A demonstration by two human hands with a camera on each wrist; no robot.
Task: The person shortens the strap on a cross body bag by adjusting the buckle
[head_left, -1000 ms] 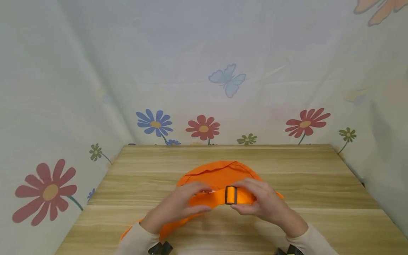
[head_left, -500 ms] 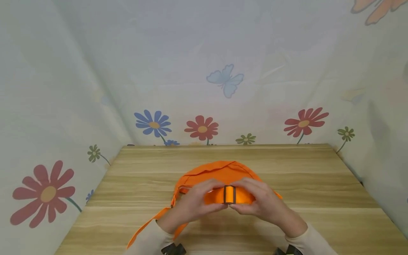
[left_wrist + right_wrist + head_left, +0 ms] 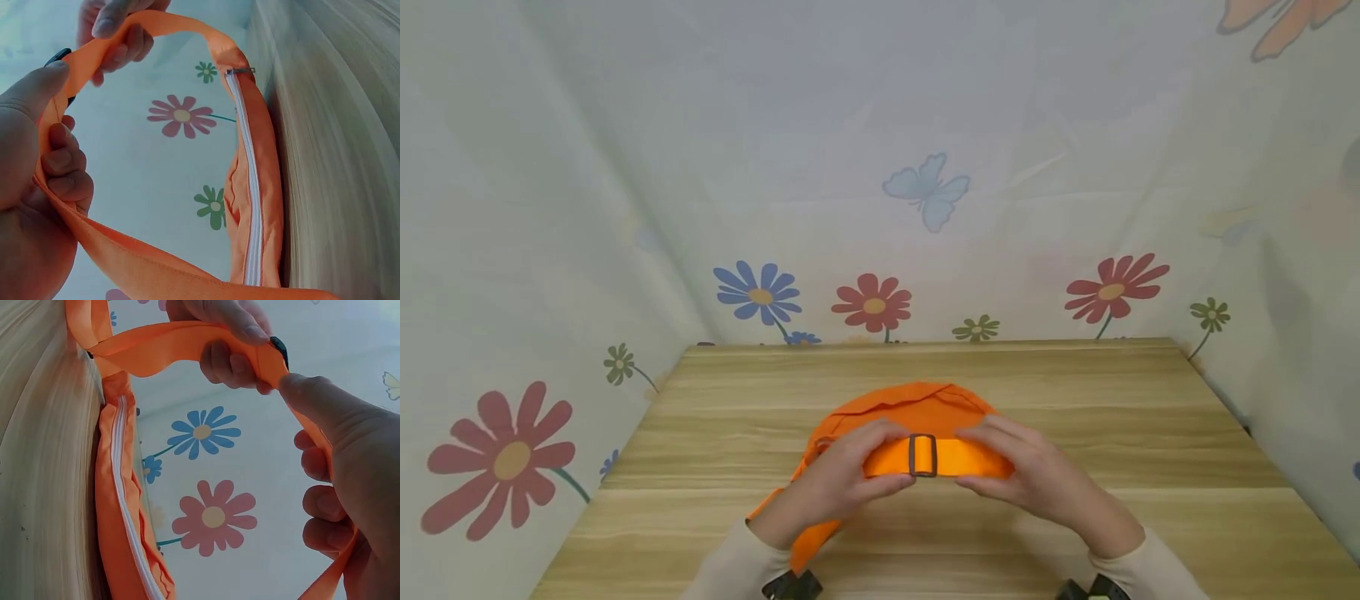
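An orange waist bag (image 3: 917,410) stands on the table behind both hands, its white zipper (image 3: 252,187) closed along the top in the left wrist view. Its strap (image 3: 961,457) is stretched level between the hands, and a dark slider buckle (image 3: 934,456) sits on it. My left hand (image 3: 844,468) pinches the strap just left of the buckle, thumb below and fingers above. My right hand (image 3: 1039,473) grips the strap a little right of the buckle. In the right wrist view, the buckle (image 3: 280,352) shows between the two thumbs.
The wooden table (image 3: 1135,417) extends under the bag. A pale cloth wall (image 3: 820,125) with printed flowers and a butterfly surrounds it on three sides. A loose length of orange strap (image 3: 811,542) hangs below the left forearm.
The left hand first slides right up to the buckle, then draws back left with it. The right hand shifts slightly right, leaving a stretch of strap between it and the buckle.
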